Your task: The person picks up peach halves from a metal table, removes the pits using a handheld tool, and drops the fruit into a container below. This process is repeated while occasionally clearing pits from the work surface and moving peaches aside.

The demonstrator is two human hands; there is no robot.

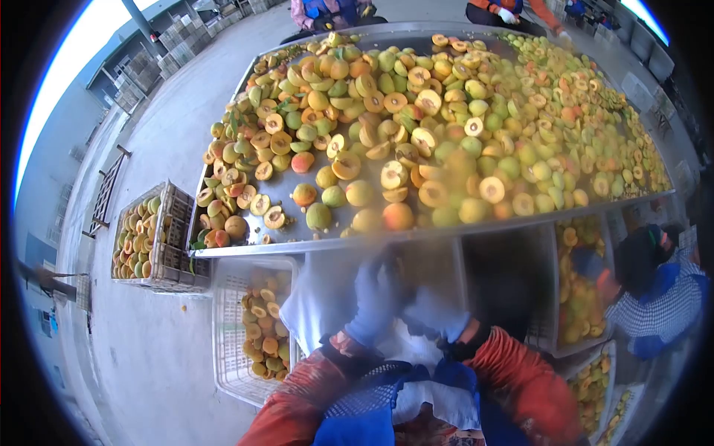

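Note:
Just below the front edge of a metal table (439,232), my left hand (372,297) in a pale glove is raised in front of my lap. Close to its right, my right hand (439,311) is gloved too. Blur hides the fingers of both hands and anything between them. On the table lies a wide heap of yellow, green and reddish fruit (361,193), some whole and some cut in half with the stone side showing, such as the half (393,175) near the front.
A white basket (227,338) of fruit halves stands at my left, with a filled crate (195,262) beyond it. On my right are another fruit crate (548,297) and a co-worker (662,290). Two more people sit across the table.

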